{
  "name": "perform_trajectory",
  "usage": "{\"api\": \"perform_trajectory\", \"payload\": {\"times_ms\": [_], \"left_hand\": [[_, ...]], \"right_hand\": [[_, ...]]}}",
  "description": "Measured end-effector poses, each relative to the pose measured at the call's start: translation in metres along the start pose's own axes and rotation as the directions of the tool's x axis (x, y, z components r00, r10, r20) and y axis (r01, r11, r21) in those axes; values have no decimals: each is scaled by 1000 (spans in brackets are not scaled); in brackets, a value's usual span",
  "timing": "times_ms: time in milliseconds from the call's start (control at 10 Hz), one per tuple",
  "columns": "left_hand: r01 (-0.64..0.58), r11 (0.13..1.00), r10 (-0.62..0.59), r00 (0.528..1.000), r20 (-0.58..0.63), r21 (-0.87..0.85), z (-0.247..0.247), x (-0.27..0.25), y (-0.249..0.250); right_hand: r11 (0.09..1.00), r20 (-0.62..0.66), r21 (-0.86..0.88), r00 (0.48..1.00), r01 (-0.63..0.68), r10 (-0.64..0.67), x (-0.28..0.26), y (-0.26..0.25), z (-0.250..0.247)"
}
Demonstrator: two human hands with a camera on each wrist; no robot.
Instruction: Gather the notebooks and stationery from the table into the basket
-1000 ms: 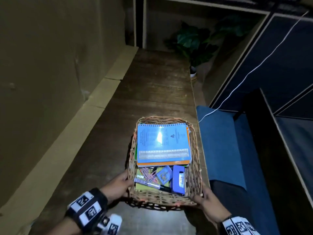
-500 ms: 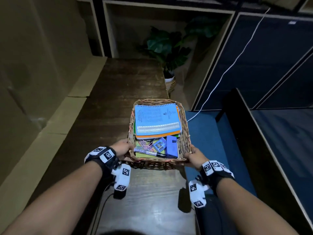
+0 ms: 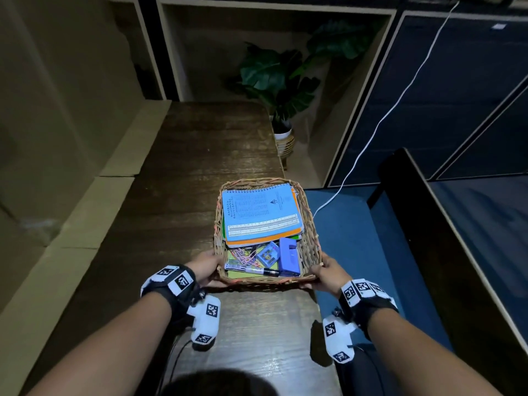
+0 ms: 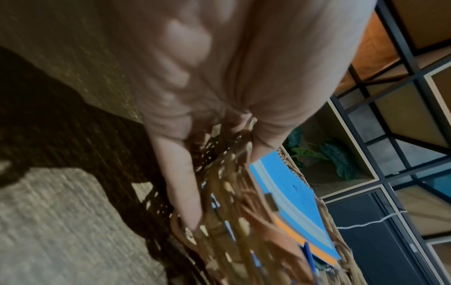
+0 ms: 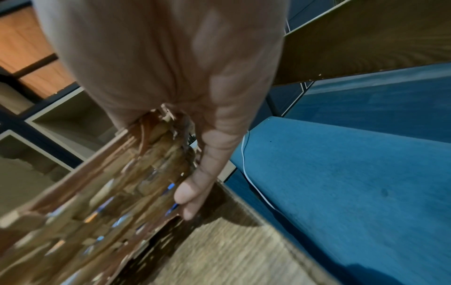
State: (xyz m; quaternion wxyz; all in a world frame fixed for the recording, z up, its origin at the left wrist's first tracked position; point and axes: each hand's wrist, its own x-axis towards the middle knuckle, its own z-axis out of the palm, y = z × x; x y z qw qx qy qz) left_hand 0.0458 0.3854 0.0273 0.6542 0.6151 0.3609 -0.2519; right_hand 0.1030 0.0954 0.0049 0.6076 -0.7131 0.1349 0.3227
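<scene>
1. Basket [image 3: 310,238] status: wicker, loaded, at the near right part of the wooden table [image 3: 183,195], just beside the edge over the blue seat [image 3: 357,252].
2. I have my left hand [image 3: 204,270] gripping the near-left corner and my right hand [image 3: 325,274] gripping the near-right corner, thumbs on the rim, fingers on the weave outside.
3. Contents: blue spiral notebook [image 3: 261,212] on an orange one, ruler [image 3: 264,227] on top; marker [image 3: 251,269], paper clips [image 3: 243,256] and purple stapler [image 3: 289,257] in front.
4. Risks, my read: tilt forward and the ruler and notebooks slide out; the right hand sits past the table edge, so a slip drops that corner; wicker may flex under corner-only grip.
</scene>
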Motion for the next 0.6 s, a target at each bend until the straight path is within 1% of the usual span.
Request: {"api": "perform_trajectory", "payload": {"times_ms": [200,300,400,500,600], "left_hand": [[-37,999,36,997,-68,-7,10,-14,-13],[-59,998,58,995,-78,-13,10,-31,-29],[-89,990,91,996,14,-114,7,-47,-50],[-114,984,111,993,-25,-141,3,-69,-76],[-128,965,115,991,-71,-228,0,-91,-112]], "right_hand": [[989,-84,-144,995,38,-50,-14,-3,1],[987,-99,-159,994,21,-37,-29,-5,5],[985,-80,-162,994,57,-70,-37,1,8],[974,-82,-185,986,131,-148,-59,-3,11],[966,-124,-202,974,161,-188,-79,14,16]]}}
